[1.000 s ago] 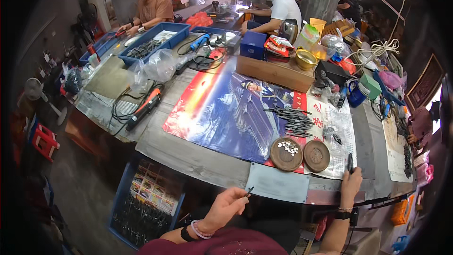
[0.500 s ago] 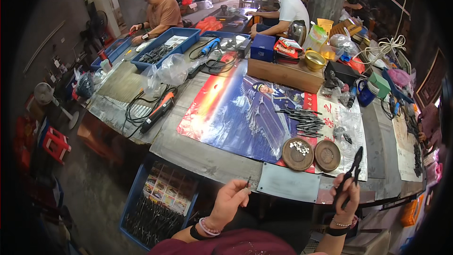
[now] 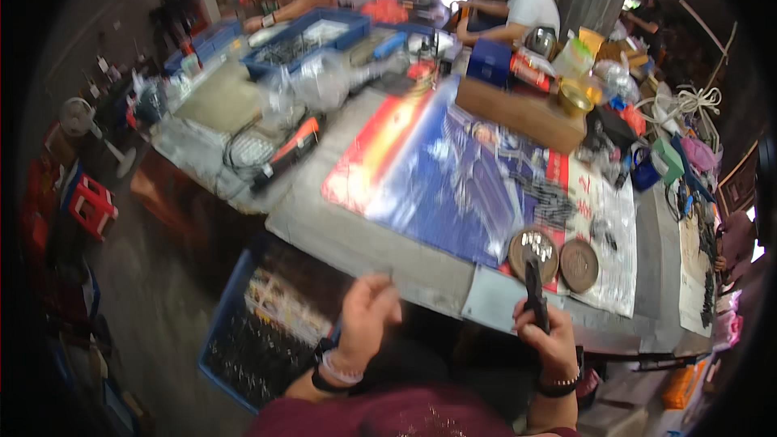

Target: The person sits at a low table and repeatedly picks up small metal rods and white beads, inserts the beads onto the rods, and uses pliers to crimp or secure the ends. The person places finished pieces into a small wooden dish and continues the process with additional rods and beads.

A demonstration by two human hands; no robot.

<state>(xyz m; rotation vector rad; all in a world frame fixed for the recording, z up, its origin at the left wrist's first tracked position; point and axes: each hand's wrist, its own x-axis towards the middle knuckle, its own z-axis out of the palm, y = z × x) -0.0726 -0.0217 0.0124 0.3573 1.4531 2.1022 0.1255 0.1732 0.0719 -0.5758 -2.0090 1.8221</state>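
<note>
My right hand (image 3: 552,341) is wrapped round a pair of black pliers (image 3: 535,295), jaws pointing up, in front of the table edge. Behind the pliers stands a round brown dish (image 3: 518,265) with small pale pieces in it; a second brown dish (image 3: 579,265) is just right of it. My left hand (image 3: 366,320) hangs short of the table edge, fingers pinched together. Motion blur hides what they hold. Several thin black pieces (image 3: 554,201) lie in a heap beyond the dishes. A pale flat plate (image 3: 490,295) rests at the near edge.
Below left of the table is a blue crate (image 3: 212,338) full of dark pieces. A wooden block (image 3: 518,117) carries boxes and a gold bowl (image 3: 575,99). An orange-and-black corded tool (image 3: 293,150) lies left. Two people sit at the far side. A red stool (image 3: 93,206) stands far left.
The view has shifted, so the table sits differently in it. My right hand has brought the pliers left, in front of the dishes. My left hand has moved slightly left, still pinched.
</note>
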